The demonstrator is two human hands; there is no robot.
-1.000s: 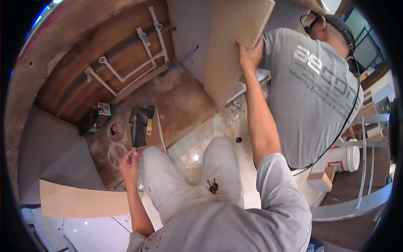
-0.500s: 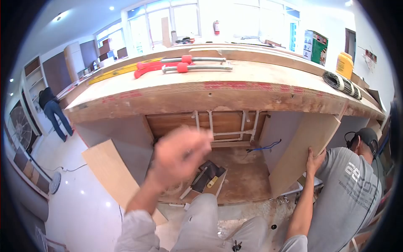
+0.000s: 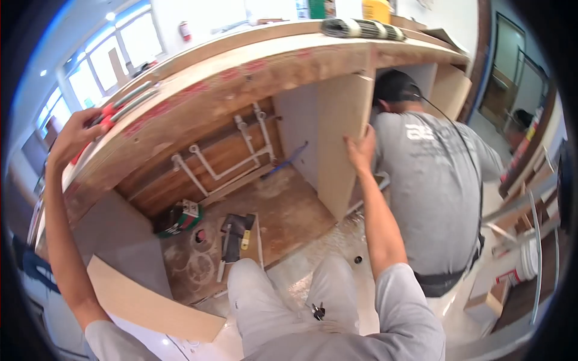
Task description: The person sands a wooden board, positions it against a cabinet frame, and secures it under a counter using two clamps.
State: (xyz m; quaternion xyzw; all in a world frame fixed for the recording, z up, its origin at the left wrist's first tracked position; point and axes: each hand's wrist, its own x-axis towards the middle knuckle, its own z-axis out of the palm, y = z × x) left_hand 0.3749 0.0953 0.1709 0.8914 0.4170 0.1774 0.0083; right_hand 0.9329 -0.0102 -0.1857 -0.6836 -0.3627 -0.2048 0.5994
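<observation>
My left hand (image 3: 77, 137) is at the counter's left edge, its fingers closed around the end of a red and grey bar clamp (image 3: 108, 114). A second metal bar lies close beside that clamp on the countertop (image 3: 289, 45). With my right hand (image 3: 361, 149) I grip the front edge of an upright wooden panel (image 3: 340, 132), fingers on its face. The panel stands under the counter, beside the open compartment. A loose pale board (image 3: 150, 298) leans at the lower left.
A co-worker in a grey shirt (image 3: 430, 192) crouches right of the panel, head under the counter. White pipes (image 3: 235, 171) run along the compartment's back. Dark tools (image 3: 238, 231) and a green box (image 3: 180, 218) lie on its floor. A rolled mat (image 3: 361, 29) rests on the countertop.
My view has turned to the right. My left hand has gone from in front of the compartment to the clamps and taken hold of one. My right hand still grips the panel.
</observation>
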